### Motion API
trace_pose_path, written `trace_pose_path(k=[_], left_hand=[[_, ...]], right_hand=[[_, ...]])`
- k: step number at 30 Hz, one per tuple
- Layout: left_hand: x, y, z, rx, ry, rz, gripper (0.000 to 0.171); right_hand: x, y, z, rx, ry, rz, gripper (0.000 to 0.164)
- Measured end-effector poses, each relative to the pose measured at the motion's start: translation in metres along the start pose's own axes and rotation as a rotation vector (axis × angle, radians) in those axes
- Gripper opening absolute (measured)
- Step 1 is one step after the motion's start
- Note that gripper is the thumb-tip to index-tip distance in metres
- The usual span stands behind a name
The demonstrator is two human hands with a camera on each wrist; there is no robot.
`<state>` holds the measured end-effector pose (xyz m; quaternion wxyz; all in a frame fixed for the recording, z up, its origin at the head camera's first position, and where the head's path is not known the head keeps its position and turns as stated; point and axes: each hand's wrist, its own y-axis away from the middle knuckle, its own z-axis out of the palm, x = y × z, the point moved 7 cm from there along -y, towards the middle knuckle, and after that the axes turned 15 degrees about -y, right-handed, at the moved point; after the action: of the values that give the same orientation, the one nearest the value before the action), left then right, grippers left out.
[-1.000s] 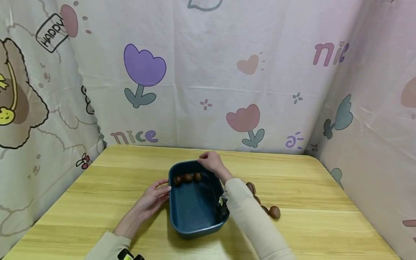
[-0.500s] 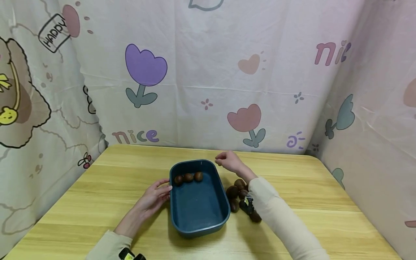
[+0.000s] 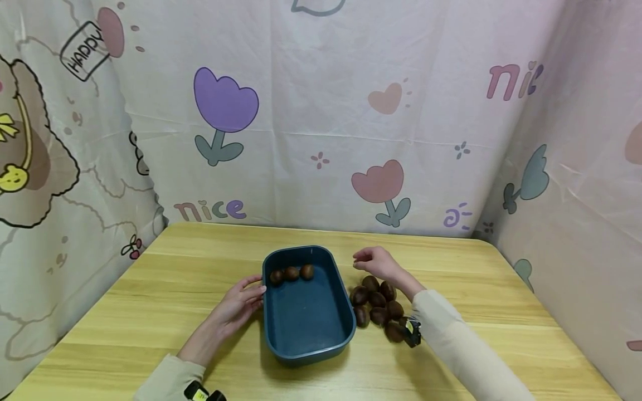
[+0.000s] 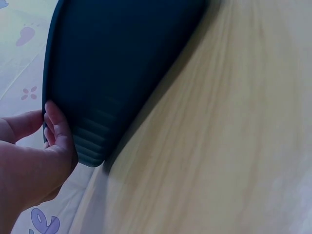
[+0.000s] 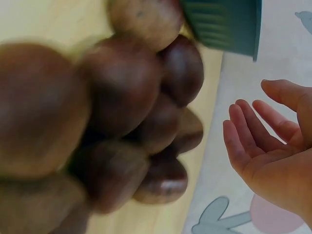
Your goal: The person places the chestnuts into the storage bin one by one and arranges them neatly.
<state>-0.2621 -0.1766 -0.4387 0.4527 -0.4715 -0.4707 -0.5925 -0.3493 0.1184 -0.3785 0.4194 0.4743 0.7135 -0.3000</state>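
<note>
My left hand (image 3: 236,306): at the left rim of the dark blue bin (image 3: 307,320), thumb over the edge, fingers bent against its outer wall.
My right hand (image 3: 378,264): holds nothing; fingers loosely bent, thumb apart, just past the far end of the chestnut pile (image 3: 377,299).
Chestnuts in the bin: a row of three chestnuts (image 3: 291,273) near the far wall; bin floor shows from there to the near wall.
Pile's edges: its left side sits close by the bin's right wall; my wrist device (image 3: 412,332) covers part of its near right side.
Room to move: table (image 3: 501,312) wood stretches right of the pile, left of my left hand, and in a strip behind the bin up to the cloth (image 3: 301,83).
Writing on the cloth: "nice" (image 3: 218,210) low left, "HAPPY" (image 3: 85,51) upper left, "nic" (image 3: 512,83) upper right, cut at the fold.
Device label: yellow, too small to read.
</note>
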Motion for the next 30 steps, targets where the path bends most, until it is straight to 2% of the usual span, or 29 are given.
trace_pose_path(k=[18, 25, 30], left_hand=[[0.001, 0.001, 0.0, 0.003, 0.0, -0.004, 0.038], [0.001, 0.001, 0.0, -0.003, 0.005, 0.002, 0.038], [0.001, 0.001, 0.0, -0.003, 0.008, 0.003, 0.037]], right_hand=[[0.038, 0.053, -0.039, 0.064, -0.145, 0.03, 0.034], [0.051, 0.079, -0.05, 0.058, -0.136, 0.029, 0.029], [0.059, 0.1, -0.056, 0.018, -0.106, 0.04, 0.029]])
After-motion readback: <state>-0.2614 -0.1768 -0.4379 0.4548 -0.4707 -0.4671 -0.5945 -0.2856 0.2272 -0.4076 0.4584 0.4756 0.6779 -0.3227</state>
